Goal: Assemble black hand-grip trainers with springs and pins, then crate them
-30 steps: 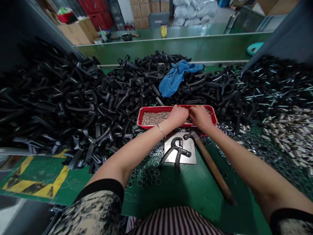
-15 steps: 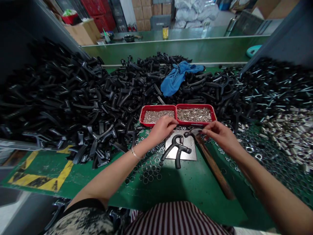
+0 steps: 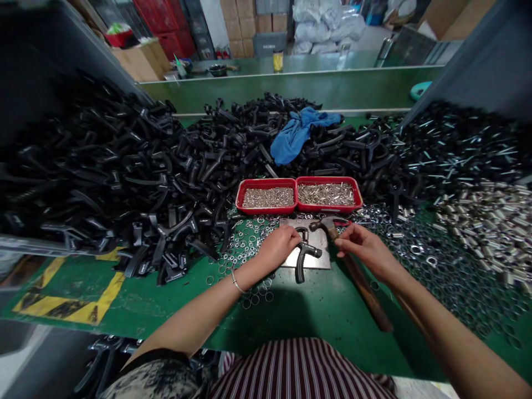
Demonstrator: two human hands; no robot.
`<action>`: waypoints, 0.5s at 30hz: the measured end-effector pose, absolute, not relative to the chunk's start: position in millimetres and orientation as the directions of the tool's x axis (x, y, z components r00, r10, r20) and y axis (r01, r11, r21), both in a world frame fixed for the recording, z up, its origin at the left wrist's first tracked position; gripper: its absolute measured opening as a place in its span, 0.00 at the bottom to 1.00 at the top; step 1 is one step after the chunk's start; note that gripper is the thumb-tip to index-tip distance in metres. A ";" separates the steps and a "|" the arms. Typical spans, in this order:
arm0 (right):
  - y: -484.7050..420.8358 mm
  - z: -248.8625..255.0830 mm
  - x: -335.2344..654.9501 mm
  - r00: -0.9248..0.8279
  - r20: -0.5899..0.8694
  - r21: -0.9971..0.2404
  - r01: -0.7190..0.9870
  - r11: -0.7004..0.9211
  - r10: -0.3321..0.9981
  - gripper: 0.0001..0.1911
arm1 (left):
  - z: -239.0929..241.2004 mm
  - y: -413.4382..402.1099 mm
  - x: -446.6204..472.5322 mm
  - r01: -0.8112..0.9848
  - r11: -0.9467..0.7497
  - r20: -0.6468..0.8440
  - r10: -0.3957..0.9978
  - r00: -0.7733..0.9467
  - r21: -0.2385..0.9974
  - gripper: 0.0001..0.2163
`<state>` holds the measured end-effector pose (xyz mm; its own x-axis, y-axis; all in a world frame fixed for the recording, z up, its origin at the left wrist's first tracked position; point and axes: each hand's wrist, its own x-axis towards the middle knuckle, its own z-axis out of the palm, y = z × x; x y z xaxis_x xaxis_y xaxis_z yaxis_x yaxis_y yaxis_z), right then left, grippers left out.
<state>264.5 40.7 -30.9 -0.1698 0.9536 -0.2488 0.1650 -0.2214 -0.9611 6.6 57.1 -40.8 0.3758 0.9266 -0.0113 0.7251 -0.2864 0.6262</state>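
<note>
A black hand-grip exerciser (image 3: 305, 256) lies on a small steel plate (image 3: 322, 239) on the green table. My left hand (image 3: 279, 247) rests curled over its left handle and grips it. My right hand (image 3: 358, 246) hovers just right of the plate with fingertips pinched together; what they hold is too small to make out. Under my right hand lies a hammer (image 3: 354, 271) with a wooden handle, its head on the plate. Behind the plate sits a red two-part tray (image 3: 296, 186) of small metal parts.
Big heaps of black plastic handles (image 3: 124, 172) fill the left and back. A blue cloth (image 3: 297, 131) lies on them. Metal rings (image 3: 245, 249) are scattered around the plate, and pins and sleeves (image 3: 482, 216) pile up on the right. Yellow-black floor tape (image 3: 62, 302) shows at lower left.
Both hands drew back from the red tray toward me. My left hand came down onto the grip exerciser's handle; my right hand came down beside the hammer head.
</note>
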 end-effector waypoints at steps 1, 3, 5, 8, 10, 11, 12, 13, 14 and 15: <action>39.8 -31.3 263.3 -0.191 -0.249 -0.964 0.147 -0.224 0.949 0.19 | -41.6 56.5 7.7 0.737 -0.277 -0.021 0.930 0.367 0.616 0.09; 38.5 -33.0 261.5 -0.221 -0.248 -0.966 0.133 -0.223 0.943 0.19 | -43.2 54.6 9.2 0.754 -0.271 -0.028 0.934 0.357 0.598 0.09; 38.3 -34.8 260.9 -0.226 -0.248 -0.962 0.172 -0.212 0.942 0.17 | -44.8 52.9 9.5 0.757 -0.278 -0.015 0.935 0.355 0.591 0.10; 40.8 -37.3 260.3 -0.214 -0.250 -0.935 0.308 -0.177 0.944 0.14 | -46.7 51.8 8.6 0.740 -0.273 0.020 0.943 0.331 0.615 0.10; 45.0 -38.6 257.6 -0.214 -0.239 -0.909 0.393 -0.141 0.947 0.12 | -46.6 51.9 8.6 0.733 -0.267 0.023 0.946 0.324 0.625 0.10; 48.0 -38.8 255.1 -0.217 -0.230 -0.899 0.421 -0.121 0.949 0.12 | -45.9 51.9 9.1 0.740 -0.267 0.017 0.945 0.327 0.617 0.10; 51.5 -38.8 251.6 -0.221 -0.217 -0.894 0.437 -0.103 0.951 0.11 | -45.0 51.7 9.9 0.752 -0.276 0.007 0.941 0.339 0.599 0.10; 55.4 -38.4 247.4 -0.224 -0.203 -0.893 0.442 -0.086 0.953 0.11 | -43.9 51.4 11.1 0.768 -0.295 -0.002 0.933 0.359 0.569 0.11; 59.7 -37.7 242.5 -0.227 -0.187 -0.893 0.445 -0.069 0.956 0.10 | -42.9 50.8 12.3 0.784 -0.325 -0.007 0.922 0.387 0.528 0.11; 64.1 -36.9 237.2 -0.231 -0.172 -0.890 0.453 -0.050 0.958 0.09 | -42.1 50.1 13.3 0.795 -0.369 -0.008 0.905 0.425 0.481 0.11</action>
<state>237.2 64.1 -36.9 -0.2312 0.9576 -0.1719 0.4530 -0.0504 -0.8901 13.3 50.1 -42.1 0.4246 0.9053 -0.0080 0.7953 -0.3688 0.4811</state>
